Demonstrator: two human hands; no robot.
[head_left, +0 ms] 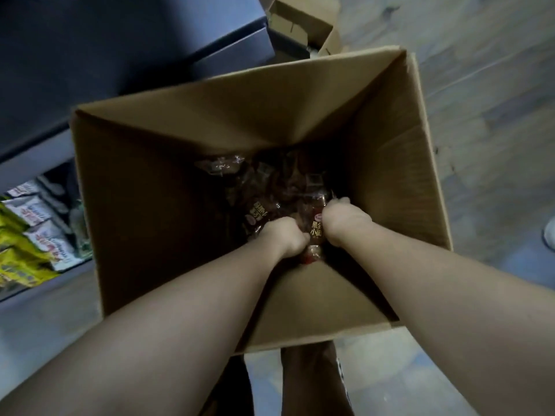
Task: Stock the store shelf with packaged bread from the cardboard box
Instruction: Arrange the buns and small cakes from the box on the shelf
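Note:
A tall open cardboard box [144, 181] stands on the floor below me. At its dark bottom lie several brown packaged breads [258, 214] in clear wrap. Both my arms reach deep inside. My left hand [285, 238] and my right hand [345, 220] each curl their fingers round the sides of one bread pack [316, 231] with gold lettering, which stands between them near the box's near wall. The fingertips are hidden behind the pack.
A dark store shelf [90, 55] runs along the left, with yellow and white packaged goods [33, 235] on a lower tier. A smaller open cardboard box [300, 25] sits on the grey floor behind. A white shoe [550, 235] shows at the right edge.

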